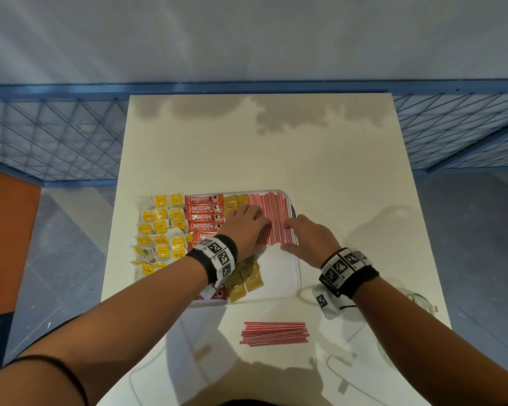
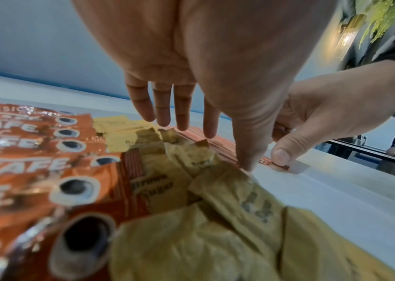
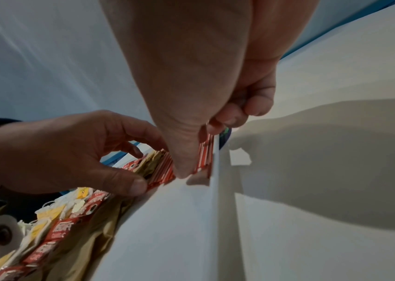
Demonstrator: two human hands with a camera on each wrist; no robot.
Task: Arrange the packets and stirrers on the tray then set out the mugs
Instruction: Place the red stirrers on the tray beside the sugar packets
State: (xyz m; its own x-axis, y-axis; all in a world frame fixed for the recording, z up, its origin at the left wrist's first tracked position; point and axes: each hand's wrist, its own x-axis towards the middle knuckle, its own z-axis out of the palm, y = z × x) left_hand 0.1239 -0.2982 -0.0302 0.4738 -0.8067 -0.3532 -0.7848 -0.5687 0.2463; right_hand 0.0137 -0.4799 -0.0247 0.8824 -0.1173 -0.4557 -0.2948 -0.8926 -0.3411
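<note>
A white tray [image 1: 279, 276] holds yellow tea bags [image 1: 159, 230], red Nescafe packets [image 1: 204, 216], brown sugar packets [image 1: 248, 279] and a row of red-and-white stirrers [image 1: 276, 212] at its far right. My left hand [image 1: 247, 227] lies on the row's left part, fingers [image 2: 184, 106] straight and thumb tip against the stirrers' near ends. My right hand [image 1: 308, 235] grips the row's right part, its curled fingers [image 3: 227, 117] over the stirrers [image 3: 203, 157] by the tray's right rim and its thumb at their near ends. Another stirrer bundle [image 1: 274, 332] lies on the table in front of the tray.
The tray sits on a white table [image 1: 276, 142]. A clear glass mug [image 1: 421, 303] shows partly behind my right forearm near the table's right edge. A blue wire fence [image 1: 56, 136] runs behind the table. Cables trail from both wrists across the table's near part.
</note>
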